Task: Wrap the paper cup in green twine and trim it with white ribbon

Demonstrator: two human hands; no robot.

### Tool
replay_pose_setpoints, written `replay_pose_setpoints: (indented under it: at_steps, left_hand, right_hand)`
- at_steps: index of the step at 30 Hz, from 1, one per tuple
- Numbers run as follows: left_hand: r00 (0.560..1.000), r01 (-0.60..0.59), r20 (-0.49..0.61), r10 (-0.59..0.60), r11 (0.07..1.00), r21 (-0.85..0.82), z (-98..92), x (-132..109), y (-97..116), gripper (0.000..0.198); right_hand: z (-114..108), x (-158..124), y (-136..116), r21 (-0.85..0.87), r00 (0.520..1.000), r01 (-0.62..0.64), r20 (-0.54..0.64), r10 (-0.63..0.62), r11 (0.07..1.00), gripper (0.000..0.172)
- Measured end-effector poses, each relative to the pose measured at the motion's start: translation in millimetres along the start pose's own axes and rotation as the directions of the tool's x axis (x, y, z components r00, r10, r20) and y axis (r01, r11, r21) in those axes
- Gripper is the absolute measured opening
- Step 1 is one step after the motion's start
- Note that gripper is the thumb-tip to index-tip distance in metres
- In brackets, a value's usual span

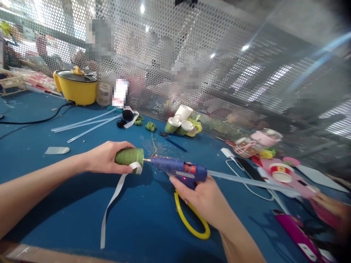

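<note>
My left hand (105, 157) is closed round a cup wrapped in green twine (130, 157), held on its side above the blue table (142, 219). A white ribbon (113, 201) hangs from the cup's rim down to the table. My right hand (201, 199) grips a blue hot glue gun (178, 169). Its metal nozzle points left and almost touches the cup's rim. A clear glue stick (246, 181) sticks out of the gun's back. A yellow cord (192, 221) loops under the gun.
A yellow electric pot (76, 87) stands at the back left with a black cable. Spare glue sticks (87, 124), green-wrapped cups (181, 122), green twine (150, 126), scissors, a white charger cable (244, 175) and pink craft pieces (282, 173) lie around. A perforated metal screen (219, 65) closes the far side.
</note>
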State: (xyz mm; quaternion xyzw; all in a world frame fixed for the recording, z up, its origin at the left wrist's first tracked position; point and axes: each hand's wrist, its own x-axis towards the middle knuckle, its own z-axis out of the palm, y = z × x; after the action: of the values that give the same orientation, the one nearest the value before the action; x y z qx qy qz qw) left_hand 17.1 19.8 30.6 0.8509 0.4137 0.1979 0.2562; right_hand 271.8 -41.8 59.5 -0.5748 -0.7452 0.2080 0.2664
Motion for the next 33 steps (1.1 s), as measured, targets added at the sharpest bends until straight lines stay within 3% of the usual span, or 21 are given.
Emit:
replay_pose_setpoints:
  at_steps: [11, 33]
  left_hand:
    - [0.995, -0.088, -0.03, 0.091, 0.992, 0.088, 4.1, -1.7, 2.9, 0.053]
    - [0.987, -0.152, -0.029, 0.158, 0.978, 0.144, 5.3, -4.4, 4.0, 0.055]
  right_hand:
    - [0.6, 1.5, 0.6, -0.002, 1.0, -0.007, -0.016, 0.007, 1.0, 0.012]
    - [-0.7, 4.4, -0.8, -0.061, 0.998, -0.068, -0.016, 0.067, 0.996, 0.021]
